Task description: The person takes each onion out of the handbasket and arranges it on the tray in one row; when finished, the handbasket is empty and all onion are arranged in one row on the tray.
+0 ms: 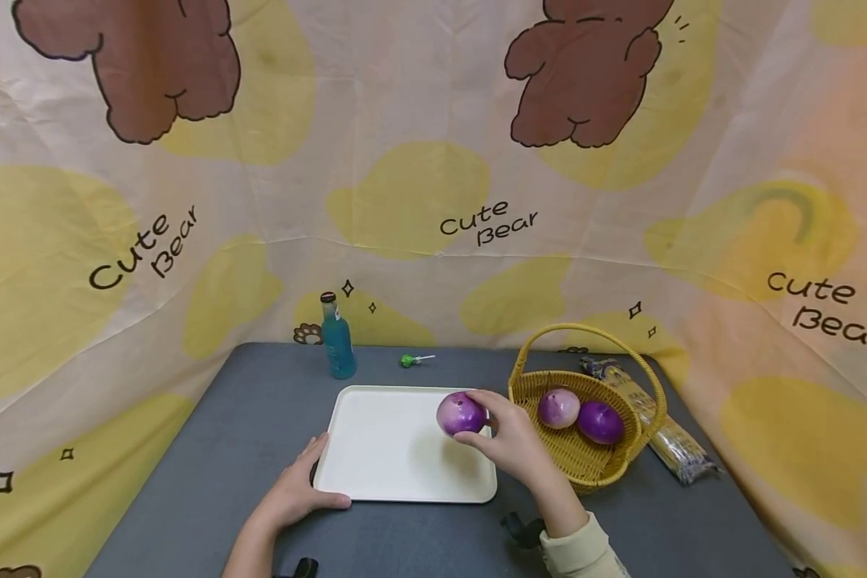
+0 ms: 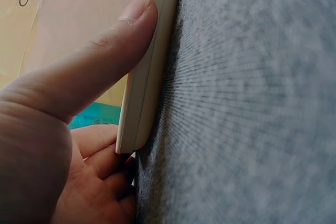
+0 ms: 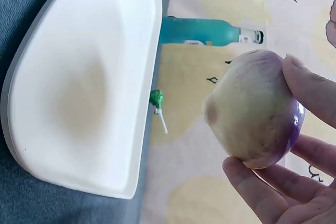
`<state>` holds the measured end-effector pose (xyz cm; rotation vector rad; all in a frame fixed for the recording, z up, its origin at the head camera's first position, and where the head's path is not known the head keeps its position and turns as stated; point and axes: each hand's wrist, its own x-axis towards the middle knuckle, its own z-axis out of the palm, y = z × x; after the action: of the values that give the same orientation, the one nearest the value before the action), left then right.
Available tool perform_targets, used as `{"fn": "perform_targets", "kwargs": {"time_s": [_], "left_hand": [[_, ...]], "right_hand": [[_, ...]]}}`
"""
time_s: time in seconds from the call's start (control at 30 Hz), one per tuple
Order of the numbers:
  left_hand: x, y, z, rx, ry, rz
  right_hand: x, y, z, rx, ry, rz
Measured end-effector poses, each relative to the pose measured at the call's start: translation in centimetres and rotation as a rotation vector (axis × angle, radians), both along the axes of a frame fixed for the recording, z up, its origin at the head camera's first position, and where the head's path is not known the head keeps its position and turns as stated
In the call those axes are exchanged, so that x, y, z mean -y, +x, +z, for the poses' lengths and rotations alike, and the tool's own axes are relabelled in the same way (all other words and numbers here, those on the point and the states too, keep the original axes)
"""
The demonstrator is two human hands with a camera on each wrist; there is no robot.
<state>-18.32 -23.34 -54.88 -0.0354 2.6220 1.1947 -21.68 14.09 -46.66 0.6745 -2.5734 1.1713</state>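
Observation:
A purple and white onion point(image 1: 461, 413) is pinched between the thumb and fingers of my right hand point(image 1: 514, 437), held up over the right part of a white tray point(image 1: 383, 441). In the right wrist view the onion's point(image 3: 252, 111) pale, pointed end faces the tray. My left hand point(image 1: 296, 486) grips the tray's near left corner, thumb along the front edge and fingers at the left side. The left wrist view has the thumb point(image 2: 100, 56) against the tray's rim point(image 2: 142, 93). Two more onions, a paler one point(image 1: 559, 409) and a deep purple one point(image 1: 600, 422), lie in a yellow wicker basket point(image 1: 578, 474).
Behind the tray stands a blue bottle point(image 1: 339, 345) with a dark cap, and a green lollipop point(image 1: 408, 361) lies to its right. A long clear-and-yellow package point(image 1: 672, 441) lies against the basket's right side. The basket's tall handle point(image 1: 592, 327) arches up. A patterned cloth hangs behind the grey table point(image 1: 209, 482).

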Motion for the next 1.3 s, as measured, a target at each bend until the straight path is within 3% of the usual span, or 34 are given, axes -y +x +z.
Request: {"fn": "perform_targets", "kwargs": {"time_s": [0.37,0.8,1.3], "left_hand": [[-0.2,0.0,0.2,0.018,-0.004,0.005],[-0.4,0.0,0.4,-0.009,-0.017,-0.017],[-0.2,0.0,0.1,0.001,-0.012,0.005]], "right_hand": [[1.6,-0.4,-0.2,0.069,-0.063,0.08],[3.0,-1.5,-1.2,0.114,-0.093,0.101],[5.7,-2.2,-1.5,0.144,-0.103,0.148]]}}
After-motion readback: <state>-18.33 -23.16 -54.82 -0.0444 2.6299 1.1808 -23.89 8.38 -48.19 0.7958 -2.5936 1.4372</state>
